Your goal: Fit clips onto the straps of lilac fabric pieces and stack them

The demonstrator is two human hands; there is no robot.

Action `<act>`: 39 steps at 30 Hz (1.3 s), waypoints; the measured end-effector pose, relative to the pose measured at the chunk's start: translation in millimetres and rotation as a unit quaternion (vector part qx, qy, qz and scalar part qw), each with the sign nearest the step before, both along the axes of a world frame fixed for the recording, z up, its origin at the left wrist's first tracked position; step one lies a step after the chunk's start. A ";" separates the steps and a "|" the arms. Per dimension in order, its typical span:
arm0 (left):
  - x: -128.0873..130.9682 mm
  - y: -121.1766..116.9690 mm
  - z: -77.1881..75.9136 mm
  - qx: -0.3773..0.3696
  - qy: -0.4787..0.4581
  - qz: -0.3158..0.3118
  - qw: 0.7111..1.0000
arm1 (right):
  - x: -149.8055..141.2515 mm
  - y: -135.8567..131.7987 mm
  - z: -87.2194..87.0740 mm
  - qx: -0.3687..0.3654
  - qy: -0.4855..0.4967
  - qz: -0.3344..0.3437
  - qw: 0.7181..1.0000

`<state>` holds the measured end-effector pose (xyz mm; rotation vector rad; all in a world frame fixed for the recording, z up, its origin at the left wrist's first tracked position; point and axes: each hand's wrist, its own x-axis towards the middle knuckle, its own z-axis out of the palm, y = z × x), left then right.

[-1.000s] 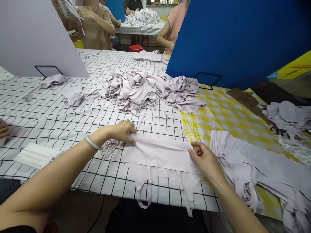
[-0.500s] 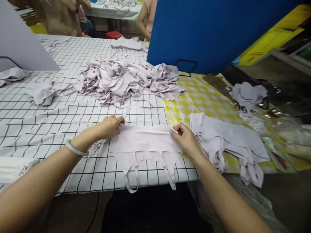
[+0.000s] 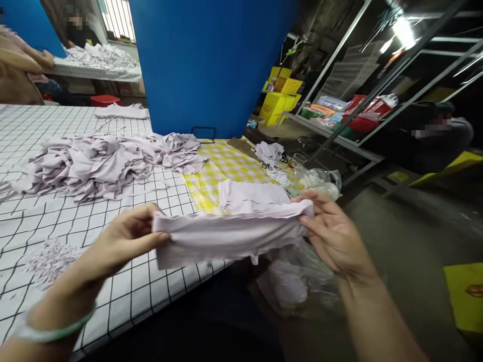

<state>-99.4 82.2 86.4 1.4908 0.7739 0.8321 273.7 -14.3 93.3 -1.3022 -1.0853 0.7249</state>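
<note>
A pale lilac strappy top (image 3: 230,239) hangs stretched between my two hands, lifted in front of the table's edge. My left hand (image 3: 132,236) pinches its left upper corner between thumb and fingers. At the other end, my right hand (image 3: 328,226) is closed on the right upper corner. The straps are mostly hidden beneath the cloth; a small tab shows at its lower edge. Just behind it lies a stack of similar lilac garments (image 3: 252,195), partly covered by the held one.
A heap of lilac garments (image 3: 101,163) lies on the checked tablecloth (image 3: 169,193), with thread scraps (image 3: 51,259) at left. A blue panel (image 3: 204,65) stands behind. Plastic bags (image 3: 317,181) lie beyond the yellow gingham cloth (image 3: 230,166). Another person (image 3: 18,70) sits at far left.
The top lay flat on the table under my hands; now both hands hold it up off the surface, farther right. The view has turned right, showing shelves.
</note>
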 end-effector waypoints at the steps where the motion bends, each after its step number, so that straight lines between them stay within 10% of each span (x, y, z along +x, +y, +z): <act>1: 24.2 0.2 -1.9 -0.029 -0.032 -0.013 0.999 | 16.5 -7.1 4.4 0.004 -0.013 -0.024 1.000; 7: 131.3 44.9 -27.8 -0.178 -0.121 -0.031 0.976 | 100.5 5.8 -5.8 0.013 -0.066 -0.075 0.995; 14: 218.3 144.5 -75.5 -0.167 -0.009 0.065 0.984 | 166.5 134.7 -89.6 -0.044 -0.076 -0.090 0.992; 20: 234.4 170.5 -107.4 -0.164 0.064 0.097 0.980 | 192.2 178.4 -150.9 -0.098 -0.108 -0.106 0.984; 27: 227.3 177.1 -108.4 -0.127 0.125 0.131 0.975 | 196.5 175.2 -159.5 -0.111 -0.182 -0.113 0.970; 31: 238.1 168.4 -98.9 0.095 0.232 0.136 0.958 | 183.1 169.6 -142.9 -0.090 -0.300 -0.115 0.943; 34: 253.0 151.7 -101.2 0.351 0.353 0.007 0.867 | 173.4 169.9 -138.5 -0.068 -0.483 -0.034 0.872; 39: 265.9 135.9 -126.9 0.351 0.476 -0.080 0.802 | 172.8 172.0 -168.5 -0.120 -0.541 0.058 0.830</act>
